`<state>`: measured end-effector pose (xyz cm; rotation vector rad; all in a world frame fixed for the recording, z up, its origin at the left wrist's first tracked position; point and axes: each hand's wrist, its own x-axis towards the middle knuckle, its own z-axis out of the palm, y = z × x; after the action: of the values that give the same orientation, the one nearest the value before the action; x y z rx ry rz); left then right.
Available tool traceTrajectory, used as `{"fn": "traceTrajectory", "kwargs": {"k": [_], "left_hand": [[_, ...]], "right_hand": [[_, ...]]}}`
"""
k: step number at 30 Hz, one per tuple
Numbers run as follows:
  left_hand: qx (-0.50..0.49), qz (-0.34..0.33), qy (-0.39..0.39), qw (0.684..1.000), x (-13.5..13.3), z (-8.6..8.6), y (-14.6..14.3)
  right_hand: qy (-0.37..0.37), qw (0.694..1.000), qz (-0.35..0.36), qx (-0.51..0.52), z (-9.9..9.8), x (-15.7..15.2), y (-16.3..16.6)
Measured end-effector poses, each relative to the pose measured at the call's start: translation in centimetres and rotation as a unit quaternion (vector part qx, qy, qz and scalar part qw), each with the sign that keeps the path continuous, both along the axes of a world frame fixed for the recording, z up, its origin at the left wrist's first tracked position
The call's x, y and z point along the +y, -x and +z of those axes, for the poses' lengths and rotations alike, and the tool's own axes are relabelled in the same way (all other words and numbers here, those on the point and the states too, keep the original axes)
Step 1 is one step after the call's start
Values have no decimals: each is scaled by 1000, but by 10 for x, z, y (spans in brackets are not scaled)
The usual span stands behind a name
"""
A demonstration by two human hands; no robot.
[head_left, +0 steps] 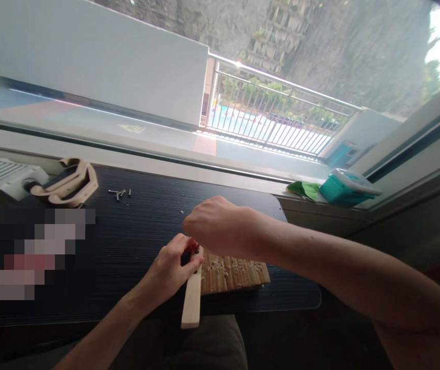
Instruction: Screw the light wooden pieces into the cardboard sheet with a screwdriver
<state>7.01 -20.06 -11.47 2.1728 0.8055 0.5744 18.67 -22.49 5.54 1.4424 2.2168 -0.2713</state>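
A pale wooden strip (pixel 192 306) lies partly on a brown wooden board (pixel 235 272), and its near end sticks out past the table's front edge. My left hand (pixel 175 259) pinches the strip's upper part between thumb and fingers. Just above it, my right hand (pixel 220 223) is curled with its back to me, so its fingers and anything in them are hidden. A small dark piece (pixel 197 248) shows between the two hands, too small to name. Pits and pale wood chips cover the board's top.
Several small metal screws or bolts (pixel 119 193) lie on the dark table (pixel 142 205). Shaped wooden pieces (pixel 69 185) stand at the back left, beside a white ribbed object (pixel 4 174). On the windowsill are a green cloth (pixel 303 190) and a teal box (pixel 345 187).
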Motion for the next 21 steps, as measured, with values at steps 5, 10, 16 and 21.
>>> {"fn": "traceTrajectory", "kwargs": {"k": [5, 10, 16, 21], "left_hand": [[-1, 0, 3, 1000, 1, -4, -1], [-6, 4, 6, 1000, 1, -4, -1], [-1, 0, 6, 1000, 1, -2, -1], [-11, 9, 9, 1000, 0, 0, -1]], "right_hand": [[-56, 998, 26, 33, -12, -2, -2], [-24, 999, 23, 35, -12, -1, -5], [9, 1000, -9, 13, -8, 0, -3], [-17, 1000, 4, 15, -3, -4, 1]]}}
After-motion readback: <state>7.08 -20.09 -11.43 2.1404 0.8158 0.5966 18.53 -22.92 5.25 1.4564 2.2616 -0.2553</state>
